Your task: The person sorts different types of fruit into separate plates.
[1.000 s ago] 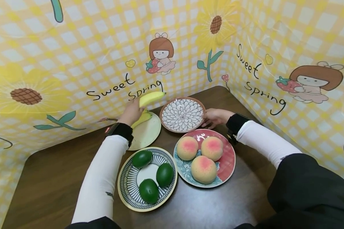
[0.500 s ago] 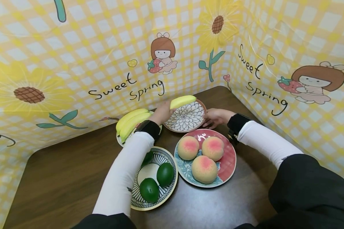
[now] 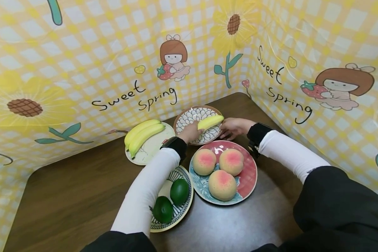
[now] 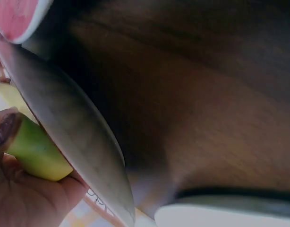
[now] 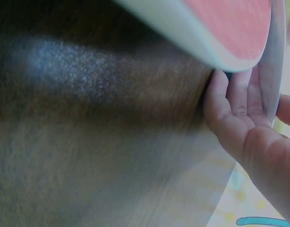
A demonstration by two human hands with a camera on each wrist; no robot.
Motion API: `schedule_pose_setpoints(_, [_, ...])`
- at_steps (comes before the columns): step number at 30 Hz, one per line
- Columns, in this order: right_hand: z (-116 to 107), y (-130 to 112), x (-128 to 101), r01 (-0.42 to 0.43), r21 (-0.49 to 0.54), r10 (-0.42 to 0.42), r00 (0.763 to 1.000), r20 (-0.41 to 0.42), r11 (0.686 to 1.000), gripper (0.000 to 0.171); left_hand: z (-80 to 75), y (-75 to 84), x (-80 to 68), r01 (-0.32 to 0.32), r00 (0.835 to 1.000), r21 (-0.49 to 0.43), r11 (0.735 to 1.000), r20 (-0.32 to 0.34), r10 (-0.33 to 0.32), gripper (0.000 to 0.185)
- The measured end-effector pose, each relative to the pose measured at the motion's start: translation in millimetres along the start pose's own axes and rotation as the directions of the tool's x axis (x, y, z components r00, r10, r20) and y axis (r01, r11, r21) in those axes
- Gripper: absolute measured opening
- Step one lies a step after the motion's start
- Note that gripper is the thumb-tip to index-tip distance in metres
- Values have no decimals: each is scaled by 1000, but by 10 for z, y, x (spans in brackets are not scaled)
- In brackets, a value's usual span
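Observation:
My left hand [image 3: 189,133] grips a yellow banana [image 3: 210,122] by its stem end, over a brown-rimmed plate [image 3: 186,118] patterned with petals. In the left wrist view the banana's dark-tipped, greenish end [image 4: 38,149] shows in the palm beside that plate's pale underside [image 4: 83,127]. At the plate's right edge, my right hand [image 3: 236,127] holds the rim. The right wrist view has its thumb [image 5: 287,111] on one side of the rim and its fingers underneath. Two more bananas [image 3: 145,134] lie on a cream plate [image 3: 151,148] to the left.
Three peaches sit on a pink and blue plate [image 3: 250,175] in front of the petal plate. Green oval fruits lie on a black-and-white patterned plate [image 3: 189,201], partly hidden by my left sleeve [image 3: 138,199]. Yellow checked cloth walls [image 3: 113,52] enclose the wooden table [image 3: 69,189].
My left hand has carried the banana rightward from the cream plate and lowered it over the petal plate. The right hand has kept its place on the rim.

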State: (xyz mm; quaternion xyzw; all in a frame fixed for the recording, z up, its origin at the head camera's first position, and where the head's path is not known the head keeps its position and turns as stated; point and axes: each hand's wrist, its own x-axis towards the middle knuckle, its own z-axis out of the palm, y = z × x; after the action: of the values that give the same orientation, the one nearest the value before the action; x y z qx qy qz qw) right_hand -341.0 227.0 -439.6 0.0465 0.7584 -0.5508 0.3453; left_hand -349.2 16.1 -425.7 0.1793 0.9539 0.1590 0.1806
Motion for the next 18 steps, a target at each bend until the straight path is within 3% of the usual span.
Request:
schedule_pose_setpoints(9, [-2, -27, -11, 8, 4, -8, 1000, 17, 1000, 36, 35, 30, 38, -4, 1000, -42, 999, 11, 4, 51])
schedule_pose_setpoints(18, [-2, -8, -7, 6, 9, -6, 1000, -4, 1000, 26, 35, 66, 16, 30, 999, 39, 999, 9, -30, 53])
